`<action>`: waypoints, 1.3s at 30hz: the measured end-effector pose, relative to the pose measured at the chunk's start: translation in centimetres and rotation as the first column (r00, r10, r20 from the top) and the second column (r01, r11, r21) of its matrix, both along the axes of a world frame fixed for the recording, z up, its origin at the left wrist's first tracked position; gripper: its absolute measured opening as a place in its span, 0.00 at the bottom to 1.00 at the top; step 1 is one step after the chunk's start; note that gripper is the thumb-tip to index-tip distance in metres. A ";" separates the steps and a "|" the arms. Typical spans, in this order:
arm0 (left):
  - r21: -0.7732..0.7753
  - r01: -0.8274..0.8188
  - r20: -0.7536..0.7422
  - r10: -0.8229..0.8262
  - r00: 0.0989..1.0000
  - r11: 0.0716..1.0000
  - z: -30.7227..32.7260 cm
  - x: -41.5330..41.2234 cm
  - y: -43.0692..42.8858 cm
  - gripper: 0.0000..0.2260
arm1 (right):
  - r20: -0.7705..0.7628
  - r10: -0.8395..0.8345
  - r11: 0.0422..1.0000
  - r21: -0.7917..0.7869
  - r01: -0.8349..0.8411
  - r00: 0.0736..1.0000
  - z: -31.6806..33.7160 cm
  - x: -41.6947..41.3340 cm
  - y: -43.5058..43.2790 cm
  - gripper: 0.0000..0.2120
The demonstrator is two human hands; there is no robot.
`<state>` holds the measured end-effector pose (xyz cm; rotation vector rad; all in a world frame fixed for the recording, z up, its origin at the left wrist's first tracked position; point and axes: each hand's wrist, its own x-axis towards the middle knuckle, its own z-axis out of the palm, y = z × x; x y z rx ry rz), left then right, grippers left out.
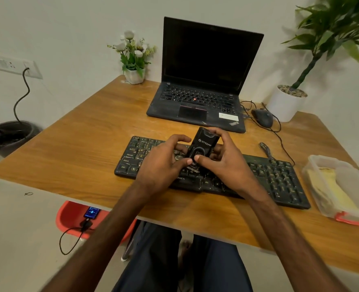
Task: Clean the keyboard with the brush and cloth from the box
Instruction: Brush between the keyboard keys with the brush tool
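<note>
Keyboard (275, 178) sits mid-desk looking untouched by brush or cloth, you've got both left hand (163, 163) and right hand (225, 163) pinching the black brush case (203, 147) above it, cloth (332, 190) still waiting in the box (313, 161).

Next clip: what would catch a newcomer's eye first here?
Both hands, left hand and right hand, grip a black brush case above the black keyboard at the table's centre. Behind it an open ThinkPad laptop sits with a dark screen. At the right edge, a clear plastic box holds a yellow cloth.
</note>
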<state>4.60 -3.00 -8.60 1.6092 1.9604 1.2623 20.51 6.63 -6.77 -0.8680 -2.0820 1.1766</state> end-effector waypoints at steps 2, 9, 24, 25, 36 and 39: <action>0.058 -0.009 0.072 0.005 0.997 0.998 0.2 0.0 -0.1 0.21 | -0.050 0.003 0.999 -0.042 -0.005 0.999 0.1 0.0 0.2 0.32; 0.177 -0.197 0.210 0.159 0.965 0.964 0.3 -4.7 -2.5 0.13 | -0.240 0.003 0.981 -0.189 -0.050 0.971 0.0 0.1 0.8 0.31; 0.057 -0.242 -0.044 0.245 0.969 0.969 -3.0 -8.8 -5.4 0.28 | -0.221 -0.009 0.990 -0.142 -0.023 0.975 0.6 -1.3 1.3 0.36; 0.046 -0.227 -0.092 0.231 0.969 0.973 -3.0 -8.6 -5.4 0.29 | -0.203 0.000 0.991 -0.131 -0.027 0.979 0.7 -1.3 1.2 0.35; -0.011 -0.186 -0.305 0.174 0.936 0.982 -2.9 -7.8 -5.1 0.35 | 0.005 0.034 0.984 0.177 -0.034 0.999 1.3 -2.7 2.8 0.33; -0.012 -0.186 -0.309 0.173 0.935 0.983 -2.8 -7.9 -5.1 0.35 | -0.016 -0.013 0.982 0.188 0.016 1.000 1.4 -2.8 2.7 0.33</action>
